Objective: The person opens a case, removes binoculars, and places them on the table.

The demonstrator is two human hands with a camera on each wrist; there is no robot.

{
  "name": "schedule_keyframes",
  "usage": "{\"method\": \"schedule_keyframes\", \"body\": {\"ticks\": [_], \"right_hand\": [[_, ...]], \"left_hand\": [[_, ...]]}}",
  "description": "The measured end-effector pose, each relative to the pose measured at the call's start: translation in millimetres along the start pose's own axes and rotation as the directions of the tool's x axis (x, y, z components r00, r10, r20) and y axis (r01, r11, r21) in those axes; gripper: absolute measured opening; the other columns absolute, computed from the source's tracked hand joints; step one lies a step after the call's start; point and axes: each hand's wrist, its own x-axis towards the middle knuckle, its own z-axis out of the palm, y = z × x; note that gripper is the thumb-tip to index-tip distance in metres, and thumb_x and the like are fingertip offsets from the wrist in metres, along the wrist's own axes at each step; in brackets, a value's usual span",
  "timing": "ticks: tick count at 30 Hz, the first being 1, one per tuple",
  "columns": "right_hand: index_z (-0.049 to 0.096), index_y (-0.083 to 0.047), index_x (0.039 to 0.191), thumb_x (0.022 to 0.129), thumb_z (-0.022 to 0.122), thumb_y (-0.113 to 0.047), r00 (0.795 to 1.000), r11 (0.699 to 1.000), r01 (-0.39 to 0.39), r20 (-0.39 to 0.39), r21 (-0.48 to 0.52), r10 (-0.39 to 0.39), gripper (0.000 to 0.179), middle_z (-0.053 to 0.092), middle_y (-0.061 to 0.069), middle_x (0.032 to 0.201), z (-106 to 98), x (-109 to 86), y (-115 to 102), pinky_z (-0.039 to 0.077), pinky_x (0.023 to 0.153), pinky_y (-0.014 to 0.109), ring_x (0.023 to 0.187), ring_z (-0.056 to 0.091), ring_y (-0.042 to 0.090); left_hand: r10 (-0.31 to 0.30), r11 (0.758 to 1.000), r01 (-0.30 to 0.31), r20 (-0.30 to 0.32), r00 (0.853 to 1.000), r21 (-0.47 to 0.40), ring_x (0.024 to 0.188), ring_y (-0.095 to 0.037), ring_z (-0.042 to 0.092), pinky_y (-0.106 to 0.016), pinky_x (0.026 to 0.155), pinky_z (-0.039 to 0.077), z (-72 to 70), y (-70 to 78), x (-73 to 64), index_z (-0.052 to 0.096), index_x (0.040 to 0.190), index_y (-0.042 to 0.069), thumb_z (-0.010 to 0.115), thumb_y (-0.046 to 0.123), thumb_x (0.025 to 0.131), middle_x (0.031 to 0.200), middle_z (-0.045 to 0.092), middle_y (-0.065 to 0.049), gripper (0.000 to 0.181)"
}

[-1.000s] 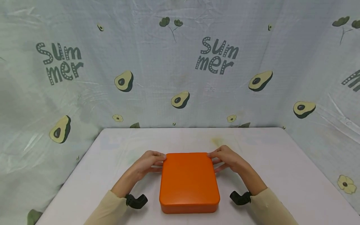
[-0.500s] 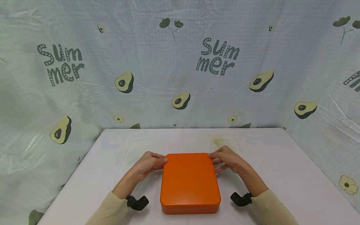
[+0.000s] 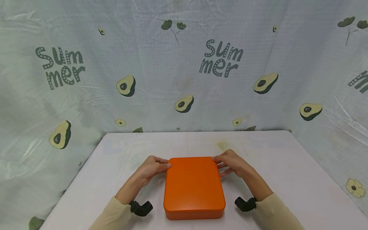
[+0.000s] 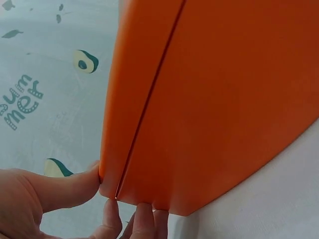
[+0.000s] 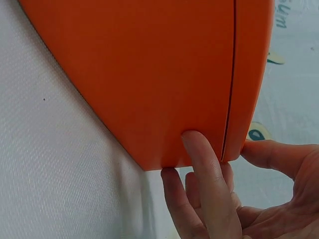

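A closed orange box [image 3: 194,188] with rounded corners lies flat on the white table in front of me. A thin dark seam runs along its side in both wrist views, marking off its lid [image 4: 132,89]. My left hand [image 3: 150,168] grips the far left corner, thumb on the lid and fingertips at the seam and the wall below. At the far right corner, my right hand [image 3: 232,162] has its thumb on the lid edge. One finger [image 5: 202,154] of that hand lies against the box's side, the others around the corner. The box's contents are hidden.
The white table [image 3: 120,147] extends around the box on all sides. Behind it and at both sides hangs a pale curtain [image 3: 155,64] printed with avocados and lettering. A black wrist mount [image 3: 141,208] sticks out inward from each sleeve.
My left thumb has shifted slightly nearer and onto the lid's edge at the corner. The right hand has kept its hold, and the box lies practically where it was.
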Motion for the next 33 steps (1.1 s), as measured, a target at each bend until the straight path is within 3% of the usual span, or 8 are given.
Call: {"method": "schedule_keyframes", "body": {"ticks": [7, 17, 33], "right_hand": [[0.077, 0.003, 0.110, 0.098, 0.067, -0.024, 1.000, 1.000, -0.022, 0.008, 0.012, 0.022, 0.031, 0.077, 0.008, 0.099, 1.6, 0.4, 0.3, 0.064, 0.064, 0.034, 0.084, 0.072, 0.018], [0.077, 0.002, 0.103, 0.100, 0.064, -0.025, 0.994, 0.997, -0.003, 0.109, 0.079, -0.006, 0.031, 0.077, 0.002, 0.085, -6.0, 2.3, 3.7, 0.065, 0.066, 0.034, 0.078, 0.071, 0.013], [0.078, 0.000, 0.106, 0.100, 0.063, -0.030, 0.991, 0.995, -0.018, 0.136, 0.094, 0.005, 0.034, 0.078, 0.002, 0.089, -7.4, 2.6, 4.3, 0.065, 0.068, 0.033, 0.081, 0.072, 0.014]], "left_hand": [[0.005, 1.000, -0.005, 0.033, 0.999, -0.009, 0.109, -0.025, 0.072, -0.053, 0.111, 0.050, 0.6, -1.2, -1.3, 0.061, 0.130, -0.015, 0.068, 0.009, 0.098, 0.127, 0.071, -0.024, 0.041], [0.006, 1.000, -0.006, 0.081, 0.997, 0.006, 0.111, -0.023, 0.072, -0.056, 0.115, 0.046, -1.4, -1.8, -1.8, 0.071, 0.121, -0.010, 0.066, 0.012, 0.099, 0.120, 0.076, -0.018, 0.032], [0.005, 1.000, -0.003, 0.110, 0.994, -0.021, 0.094, -0.010, 0.072, -0.042, 0.109, 0.053, -3.7, 0.0, -2.1, 0.075, 0.114, -0.008, 0.068, 0.014, 0.097, 0.110, 0.079, -0.009, 0.029]]}}
